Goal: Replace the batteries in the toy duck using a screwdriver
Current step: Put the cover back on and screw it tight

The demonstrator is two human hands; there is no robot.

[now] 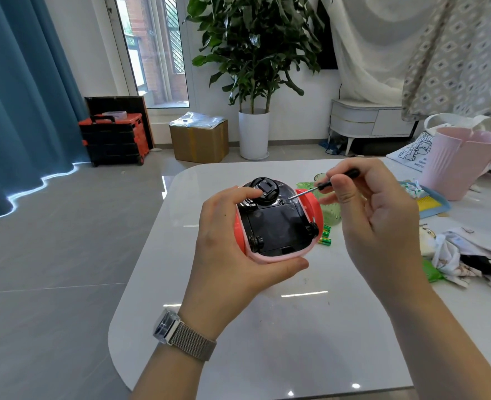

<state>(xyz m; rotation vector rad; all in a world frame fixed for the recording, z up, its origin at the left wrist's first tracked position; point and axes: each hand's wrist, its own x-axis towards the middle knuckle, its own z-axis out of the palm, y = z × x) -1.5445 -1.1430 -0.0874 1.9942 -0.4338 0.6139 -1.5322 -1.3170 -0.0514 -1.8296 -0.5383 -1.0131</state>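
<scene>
Duck (273, 223) sits upside down in the left hand (232, 255), thumb and fingers curled round its smooth, light, rigid shell, best clamped at the sides. The right hand (377, 220) pinches the screwdriver (319, 187), tip at a base screw. Batteries (325, 236) lie just beyond; open table (267, 342) below.

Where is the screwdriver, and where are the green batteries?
screwdriver (329, 181), head view, on the black handle beside the fingers.
green batteries (326, 237), head view, on the pair lying on the table right of the toy.
</scene>
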